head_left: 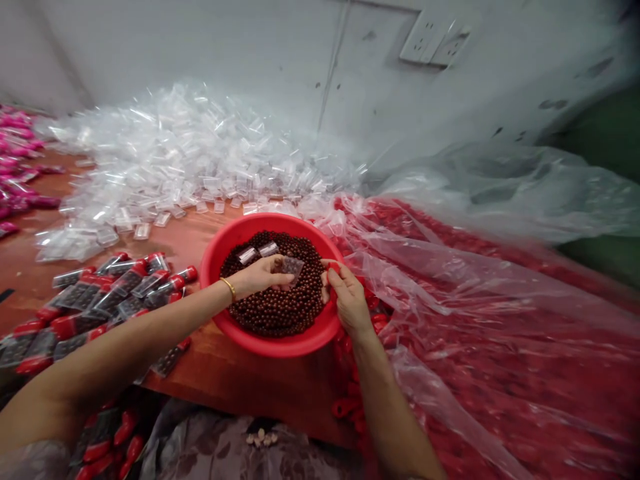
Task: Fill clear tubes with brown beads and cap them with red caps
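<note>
A red basin [275, 345] holds a mass of dark brown beads [270, 308], with two clear cases [247, 255] lying on them. Over the beads, my left hand [267, 273], a gold bracelet at its wrist, is closed on a clear case [293, 267] that has dark beads in it. My right hand [345, 290] is at the basin's right rim, its thumb and fingers pinched on a small red cap [333, 267]. The two hands are a short way apart.
Empty clear cases [200, 147] are heaped along the wall. Filled cases with red caps [120, 287] lie at left, pink pieces [20, 167] at the far left. Plastic sheeting [450, 280] covers many red caps at right. Wall sockets [435, 41] are above.
</note>
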`<state>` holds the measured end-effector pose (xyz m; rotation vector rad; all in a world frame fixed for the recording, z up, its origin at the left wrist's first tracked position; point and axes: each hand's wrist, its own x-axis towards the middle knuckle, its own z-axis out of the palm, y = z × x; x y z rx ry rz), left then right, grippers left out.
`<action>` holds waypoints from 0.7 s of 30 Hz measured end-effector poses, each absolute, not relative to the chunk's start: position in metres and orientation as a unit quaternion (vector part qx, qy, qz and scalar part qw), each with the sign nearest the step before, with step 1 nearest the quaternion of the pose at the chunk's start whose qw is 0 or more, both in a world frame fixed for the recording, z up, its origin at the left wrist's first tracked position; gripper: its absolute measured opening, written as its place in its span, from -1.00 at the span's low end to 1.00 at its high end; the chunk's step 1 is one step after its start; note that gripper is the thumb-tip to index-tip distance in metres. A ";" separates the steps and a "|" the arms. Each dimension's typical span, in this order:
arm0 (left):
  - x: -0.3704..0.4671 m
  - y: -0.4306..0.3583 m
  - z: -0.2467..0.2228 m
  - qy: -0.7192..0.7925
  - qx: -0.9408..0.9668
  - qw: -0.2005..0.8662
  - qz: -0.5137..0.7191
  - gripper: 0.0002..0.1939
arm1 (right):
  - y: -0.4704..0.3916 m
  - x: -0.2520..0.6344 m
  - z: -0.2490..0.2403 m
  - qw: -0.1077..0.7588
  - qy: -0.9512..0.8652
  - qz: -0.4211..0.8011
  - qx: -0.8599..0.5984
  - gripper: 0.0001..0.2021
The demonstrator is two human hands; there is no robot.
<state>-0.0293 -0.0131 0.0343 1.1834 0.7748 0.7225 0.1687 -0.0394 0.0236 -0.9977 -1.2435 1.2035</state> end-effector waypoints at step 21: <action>-0.024 -0.017 0.031 0.293 0.746 0.509 0.314 -0.62 | -0.035 0.145 0.025 0.420 -0.691 0.379 -0.449 -0.58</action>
